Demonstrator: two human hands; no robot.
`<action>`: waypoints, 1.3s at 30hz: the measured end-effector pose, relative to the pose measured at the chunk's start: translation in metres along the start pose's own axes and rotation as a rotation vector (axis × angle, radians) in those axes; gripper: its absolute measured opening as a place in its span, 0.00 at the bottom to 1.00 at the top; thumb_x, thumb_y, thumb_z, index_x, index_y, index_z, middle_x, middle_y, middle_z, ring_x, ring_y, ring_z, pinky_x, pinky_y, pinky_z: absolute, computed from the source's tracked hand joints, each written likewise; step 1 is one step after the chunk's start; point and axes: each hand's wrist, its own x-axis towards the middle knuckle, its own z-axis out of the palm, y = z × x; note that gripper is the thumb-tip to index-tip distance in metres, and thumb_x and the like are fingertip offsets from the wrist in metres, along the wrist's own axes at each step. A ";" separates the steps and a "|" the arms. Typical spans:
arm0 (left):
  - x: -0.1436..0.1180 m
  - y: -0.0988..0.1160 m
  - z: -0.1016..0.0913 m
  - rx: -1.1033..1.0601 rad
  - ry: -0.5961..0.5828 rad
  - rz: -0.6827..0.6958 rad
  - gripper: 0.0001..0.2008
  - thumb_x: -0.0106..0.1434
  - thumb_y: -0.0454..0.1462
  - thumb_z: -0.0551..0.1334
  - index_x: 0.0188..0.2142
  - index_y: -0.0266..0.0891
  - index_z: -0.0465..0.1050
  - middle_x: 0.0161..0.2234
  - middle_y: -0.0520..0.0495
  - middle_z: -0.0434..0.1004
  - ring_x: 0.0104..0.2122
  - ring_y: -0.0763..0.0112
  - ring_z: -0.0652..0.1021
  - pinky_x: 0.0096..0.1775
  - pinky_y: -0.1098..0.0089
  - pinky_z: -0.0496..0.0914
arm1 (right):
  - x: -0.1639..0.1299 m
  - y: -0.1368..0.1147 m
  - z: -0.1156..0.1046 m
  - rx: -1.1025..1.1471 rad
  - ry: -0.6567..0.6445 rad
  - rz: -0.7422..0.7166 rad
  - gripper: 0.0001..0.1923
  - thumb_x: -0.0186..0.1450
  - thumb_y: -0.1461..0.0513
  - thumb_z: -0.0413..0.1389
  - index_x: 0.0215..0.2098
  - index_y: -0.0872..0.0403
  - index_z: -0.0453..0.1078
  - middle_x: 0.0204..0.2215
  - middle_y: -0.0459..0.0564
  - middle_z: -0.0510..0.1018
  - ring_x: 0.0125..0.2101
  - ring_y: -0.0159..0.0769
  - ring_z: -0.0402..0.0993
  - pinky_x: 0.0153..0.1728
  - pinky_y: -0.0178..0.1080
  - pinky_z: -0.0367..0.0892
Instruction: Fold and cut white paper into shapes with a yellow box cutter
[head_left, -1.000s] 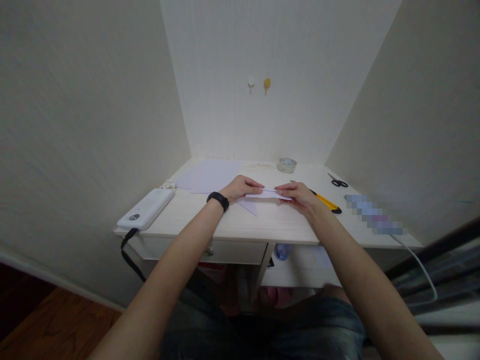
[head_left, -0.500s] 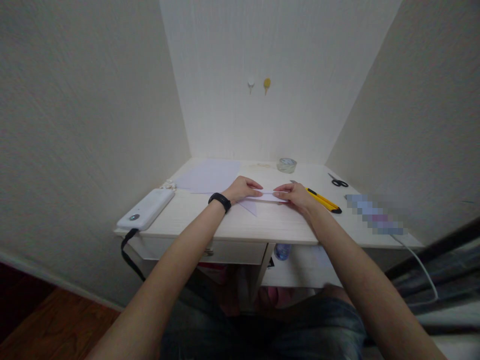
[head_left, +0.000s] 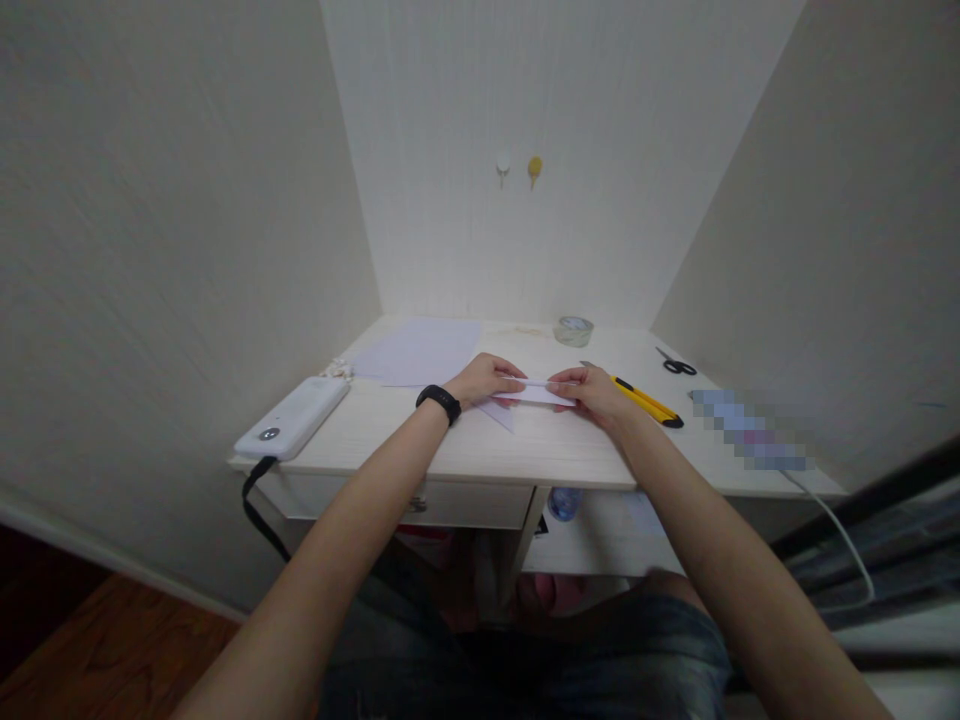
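Folded paper, white, lying flat near the middle of the desk, pinned at both ends. Left hand pressing down on its left part, fingers closed narrow and flat on the sheet; right hand doing likewise on the right part, fingertips pinched low against the fold. Several creases already made, judging by the narrow layered band between the hands and the pointed flap jutting toward the near edge. More folding probably left, since the shape looks only partway formed; exact count of folds too small to tell.

Open room: bare desktop in front of the paper right up to the near edge, and a clear strip behind it toward the wall. To the left, loose sheets just behind the left wrist, and a white device at the left front corner, partly overhanging. To the right, a yellow utility knife just beside the right hand, close enough to be knocked by a sideways sweep; scissors farther back near the right wall; tape roll at the rear. Walls closing in on three sides, limiting elbow swing.
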 end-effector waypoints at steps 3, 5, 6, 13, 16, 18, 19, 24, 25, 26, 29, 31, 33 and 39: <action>-0.001 0.004 0.000 0.012 -0.001 0.010 0.12 0.54 0.33 0.72 0.38 0.30 0.80 0.29 0.43 0.80 0.23 0.73 0.78 0.30 0.69 0.76 | -0.002 -0.004 0.001 0.036 -0.014 0.017 0.15 0.45 0.59 0.72 0.29 0.58 0.79 0.25 0.50 0.79 0.22 0.30 0.72 0.23 0.33 0.72; -0.002 0.005 0.000 0.010 -0.006 0.005 0.12 0.55 0.36 0.72 0.38 0.30 0.79 0.29 0.43 0.80 0.23 0.72 0.78 0.30 0.69 0.77 | -0.002 -0.004 0.000 0.039 -0.028 0.014 0.15 0.46 0.59 0.72 0.28 0.58 0.79 0.25 0.50 0.80 0.21 0.30 0.72 0.23 0.33 0.72; -0.003 0.006 -0.001 0.010 -0.011 0.002 0.13 0.56 0.37 0.72 0.37 0.30 0.79 0.28 0.43 0.80 0.23 0.72 0.78 0.30 0.69 0.76 | -0.002 -0.004 -0.001 0.039 -0.031 0.007 0.15 0.46 0.58 0.72 0.29 0.58 0.79 0.25 0.50 0.80 0.21 0.30 0.72 0.22 0.33 0.71; -0.006 0.010 -0.006 0.019 -0.120 -0.018 0.16 0.60 0.44 0.69 0.38 0.29 0.79 0.27 0.41 0.80 0.24 0.69 0.80 0.27 0.71 0.75 | -0.003 -0.005 -0.001 0.061 -0.023 -0.013 0.17 0.46 0.55 0.72 0.28 0.58 0.78 0.22 0.49 0.78 0.20 0.30 0.71 0.21 0.33 0.71; -0.006 0.010 -0.006 -0.038 -0.082 -0.005 0.16 0.59 0.41 0.70 0.42 0.30 0.79 0.32 0.40 0.81 0.26 0.71 0.80 0.30 0.71 0.76 | -0.004 -0.008 0.000 0.080 -0.011 -0.025 0.17 0.45 0.56 0.72 0.28 0.58 0.79 0.22 0.49 0.77 0.20 0.29 0.70 0.21 0.33 0.71; -0.005 0.010 -0.006 -0.080 -0.052 -0.001 0.17 0.58 0.39 0.71 0.44 0.32 0.79 0.35 0.40 0.82 0.27 0.72 0.80 0.32 0.70 0.77 | -0.004 -0.009 0.001 0.091 -0.009 -0.031 0.17 0.46 0.56 0.72 0.29 0.58 0.79 0.23 0.49 0.77 0.21 0.29 0.69 0.21 0.33 0.71; -0.005 0.009 -0.006 -0.097 -0.047 0.000 0.17 0.57 0.39 0.71 0.44 0.32 0.79 0.36 0.40 0.82 0.28 0.72 0.80 0.33 0.70 0.77 | -0.004 -0.009 0.001 0.096 -0.007 -0.036 0.16 0.47 0.57 0.72 0.30 0.58 0.79 0.24 0.49 0.78 0.21 0.29 0.70 0.21 0.33 0.71; -0.002 0.007 -0.004 -0.140 -0.038 -0.001 0.13 0.60 0.38 0.69 0.42 0.32 0.80 0.37 0.40 0.81 0.30 0.73 0.79 0.35 0.70 0.77 | -0.003 -0.009 0.001 0.121 0.003 -0.042 0.14 0.49 0.59 0.71 0.32 0.57 0.80 0.29 0.52 0.80 0.23 0.29 0.70 0.22 0.33 0.73; -0.002 0.008 -0.004 -0.143 -0.034 -0.004 0.12 0.60 0.37 0.69 0.41 0.32 0.80 0.37 0.40 0.81 0.30 0.73 0.79 0.35 0.71 0.77 | -0.004 -0.009 0.001 0.127 0.004 -0.037 0.14 0.49 0.59 0.71 0.32 0.57 0.80 0.30 0.52 0.80 0.23 0.29 0.70 0.22 0.32 0.73; -0.002 0.008 -0.004 -0.143 -0.029 -0.010 0.11 0.61 0.37 0.68 0.41 0.32 0.80 0.37 0.40 0.81 0.30 0.73 0.79 0.34 0.71 0.77 | -0.004 -0.009 0.001 0.134 0.004 -0.031 0.14 0.49 0.59 0.71 0.32 0.57 0.80 0.29 0.52 0.80 0.23 0.29 0.70 0.22 0.32 0.73; -0.003 0.010 -0.003 -0.137 -0.026 -0.028 0.09 0.63 0.36 0.66 0.39 0.30 0.80 0.36 0.40 0.80 0.29 0.73 0.80 0.32 0.73 0.77 | -0.005 -0.012 0.002 0.149 -0.008 -0.008 0.15 0.48 0.58 0.72 0.30 0.58 0.80 0.27 0.51 0.79 0.21 0.28 0.69 0.20 0.33 0.73; -0.004 0.011 -0.003 -0.131 -0.034 -0.027 0.10 0.64 0.38 0.65 0.39 0.30 0.79 0.35 0.40 0.80 0.29 0.74 0.80 0.31 0.74 0.76 | -0.005 -0.013 0.002 0.152 -0.021 0.002 0.17 0.47 0.56 0.73 0.28 0.59 0.79 0.25 0.51 0.78 0.20 0.28 0.69 0.20 0.33 0.74; -0.005 0.011 -0.004 -0.126 -0.042 -0.021 0.12 0.64 0.39 0.66 0.39 0.30 0.79 0.35 0.40 0.80 0.28 0.73 0.80 0.30 0.74 0.76 | -0.005 -0.013 0.001 0.149 -0.032 0.005 0.18 0.48 0.54 0.72 0.26 0.59 0.78 0.23 0.50 0.76 0.19 0.28 0.69 0.20 0.33 0.75; -0.007 0.015 -0.003 -0.169 -0.025 -0.018 0.12 0.61 0.38 0.68 0.41 0.30 0.80 0.34 0.40 0.81 0.28 0.74 0.79 0.30 0.74 0.75 | -0.007 -0.015 0.002 0.188 -0.029 0.003 0.15 0.50 0.57 0.72 0.32 0.57 0.80 0.28 0.50 0.79 0.21 0.27 0.70 0.22 0.31 0.75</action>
